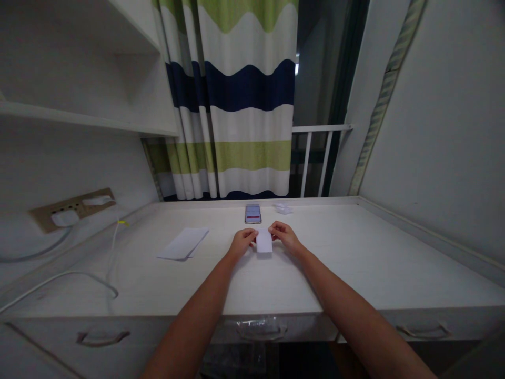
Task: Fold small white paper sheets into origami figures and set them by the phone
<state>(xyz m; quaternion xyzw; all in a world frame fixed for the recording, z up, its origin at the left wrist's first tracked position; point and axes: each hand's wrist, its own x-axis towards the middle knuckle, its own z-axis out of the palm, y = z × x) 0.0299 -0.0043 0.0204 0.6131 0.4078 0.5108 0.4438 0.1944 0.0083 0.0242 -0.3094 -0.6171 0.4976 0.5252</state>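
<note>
A small white piece of paper [264,242], rectangular in outline, is held between my two hands a little above the desk. My left hand [242,241] pinches its left edge near the top. On the opposite side, the thumb and fingers of my right hand [285,235] grip its upper right edge. Just beyond the paper lies a phone [253,213] with its screen lit. Further back, to the right of the phone, is a crumpled or folded white paper [283,208]; its exact form is too small to tell.
A stack of white paper sheets [183,243] lies on the white desk [355,263] to my left. A white cable [79,272] runs from the wall socket [73,209] over the desk's left side. A striped curtain [252,126] hangs behind. Drawer handles [103,339] line the front.
</note>
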